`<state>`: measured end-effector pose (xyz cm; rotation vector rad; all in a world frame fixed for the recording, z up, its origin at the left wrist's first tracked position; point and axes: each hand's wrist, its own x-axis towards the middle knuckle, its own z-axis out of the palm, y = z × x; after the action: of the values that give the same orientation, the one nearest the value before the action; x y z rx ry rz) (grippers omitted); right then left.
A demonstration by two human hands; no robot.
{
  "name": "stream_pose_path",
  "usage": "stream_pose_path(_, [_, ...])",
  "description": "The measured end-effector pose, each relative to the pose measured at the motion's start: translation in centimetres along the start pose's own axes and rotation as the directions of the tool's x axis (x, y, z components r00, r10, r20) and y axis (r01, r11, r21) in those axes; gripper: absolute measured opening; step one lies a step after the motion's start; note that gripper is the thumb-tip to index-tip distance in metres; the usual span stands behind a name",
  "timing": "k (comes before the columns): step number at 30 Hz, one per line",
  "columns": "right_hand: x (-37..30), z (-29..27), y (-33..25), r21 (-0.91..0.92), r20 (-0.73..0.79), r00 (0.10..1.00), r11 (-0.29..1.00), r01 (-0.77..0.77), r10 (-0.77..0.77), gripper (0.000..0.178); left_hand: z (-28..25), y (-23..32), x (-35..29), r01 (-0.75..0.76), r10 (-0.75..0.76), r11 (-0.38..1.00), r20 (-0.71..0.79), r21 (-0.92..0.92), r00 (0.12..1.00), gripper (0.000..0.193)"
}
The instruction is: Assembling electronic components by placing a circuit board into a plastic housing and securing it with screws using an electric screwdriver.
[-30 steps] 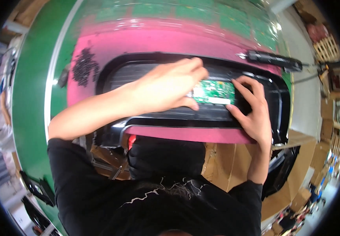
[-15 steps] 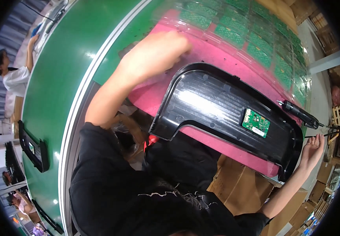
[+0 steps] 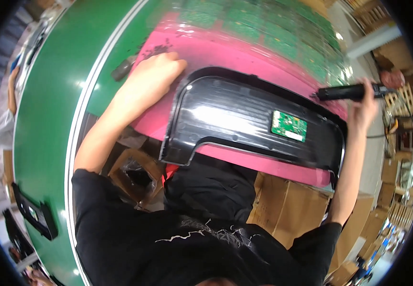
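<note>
A black plastic housing, shaped like a shallow tray, lies across the pink mat. Inside its right part sits a small green circuit board. My left hand is closed over the mat by the housing's upper left corner, beside scattered small dark pieces that look like screws. Whatever its fingers hold is hidden. At the right, my right hand grips a black electric screwdriver, which lies roughly level with its tip pointing left, by the housing's far right edge.
Clear plastic trays of green circuit boards cover the far side. A dark cylindrical object lies left of the mat. Along the left runs a green conveyor bearing another black housing. Cardboard boxes stand below the mat.
My right hand has risen from below the screwdriver and taken hold of it. Relative to the housing, my left hand has moved slightly toward me. The whole view has shifted.
</note>
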<state>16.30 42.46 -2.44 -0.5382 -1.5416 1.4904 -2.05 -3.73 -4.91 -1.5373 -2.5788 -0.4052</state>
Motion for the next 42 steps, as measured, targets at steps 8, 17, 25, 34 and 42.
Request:
stream_pose_path(8, [-4.7, 5.0, -2.9, 0.494, 0.153, 0.986, 0.86, -0.13, 0.061, 0.04, -0.6, -0.2, 1.7, 0.031, -0.035, 0.997, -0.06, -0.067, 0.998, 0.01])
stream_pose_path(17, [-11.9, 8.3, -8.6, 0.767, 0.482, 0.871, 0.527, -0.367, -0.095, 0.048, -3.3, 11.1, 7.7, -0.26, 0.146, 0.568, -0.216, -0.781, 0.965, 0.013])
stream_pose_path(25, [-14.2, 7.7, -11.1, 0.776, 0.411, 0.879, 0.598, -0.2, -0.24, 0.04, -2.4, 12.5, 7.8, -0.083, 0.115, 0.3, -0.05, -0.95, 0.992, 0.013])
stream_pose_path(34, [-15.5, 7.1, -12.6, 0.758, 0.28, 0.888, 0.651, 0.029, -0.366, 0.037, -2.3, 12.9, 7.6, 0.019, 0.124, 0.109, 0.032, -0.994, 0.992, 0.017])
stream_pose_path(42, [-16.2, 7.3, -12.6, 0.753, 0.237, 0.882, 0.651, 0.097, -0.406, 0.038, -1.6, 12.8, 7.5, 0.093, 0.154, -0.052, 0.084, -0.994, 0.984, 0.02])
